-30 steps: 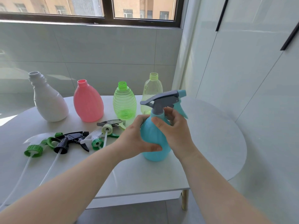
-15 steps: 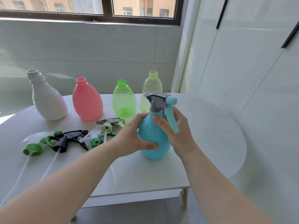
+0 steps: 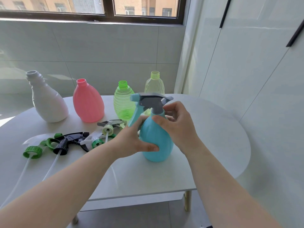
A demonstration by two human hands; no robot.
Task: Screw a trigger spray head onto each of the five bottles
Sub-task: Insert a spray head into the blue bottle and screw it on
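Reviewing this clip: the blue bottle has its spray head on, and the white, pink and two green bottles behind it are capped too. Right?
Not quite. The head view shows the blue bottle with its spray head on, but the white bottle, pink bottle and both green bottles stand open-necked, not capped.

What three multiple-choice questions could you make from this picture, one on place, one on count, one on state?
1. Where is the blue bottle?
A. on the floor
B. on the table, in front of the light green bottle
C. on the windowsill

2. How many bottles have bare necks?
A. two
B. four
C. five

3. What does the left hand do?
A. holds the blue bottle's belly
B. lies flat on the table
C. lifts the pink bottle

Answers: 1 B, it stands on the tabletop nearer the camera; 2 B, white, pink and two green are uncapped; 3 A, its fingers wrap the belly.
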